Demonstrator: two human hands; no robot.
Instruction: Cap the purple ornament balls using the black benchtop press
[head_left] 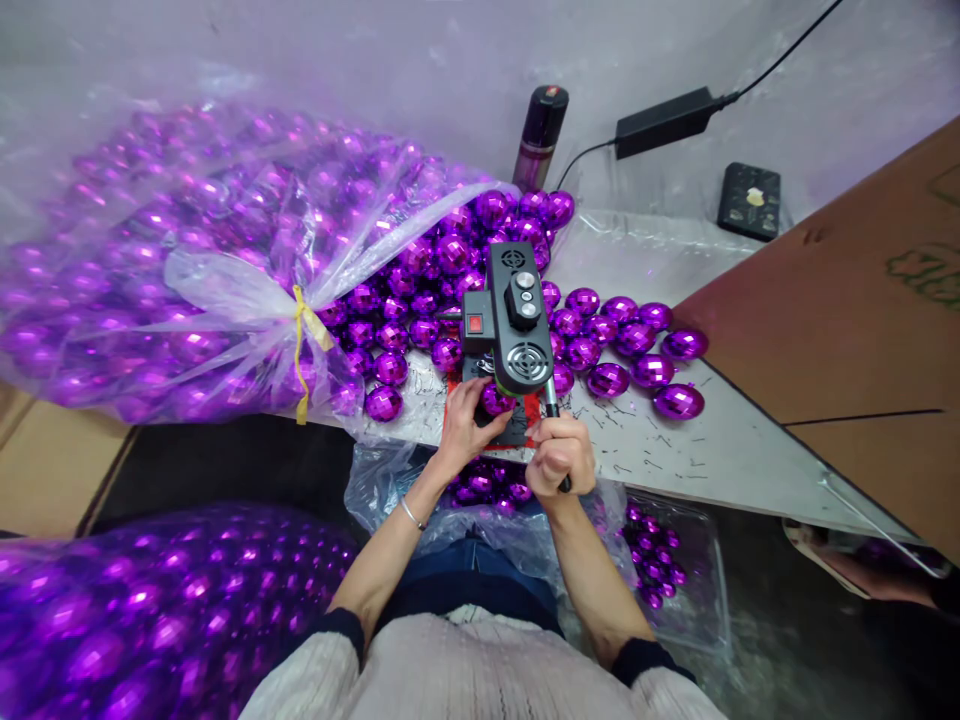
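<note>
A black machine with a red switch and round vents stands at the table's front edge. Under its front end is a purple faceted ball, held between the thumb and fingers of my left hand. My right hand is wrapped round the machine's lever, whose black tip shows below the fist. Loose purple balls crowd behind and left of the machine, and more balls lie to its right.
A big tied clear bag of purple balls fills the left. Behind stand a dark bottle, a power adapter and a black box. Cardboard rises at right. Below sits a clear tub; a person's foot shows.
</note>
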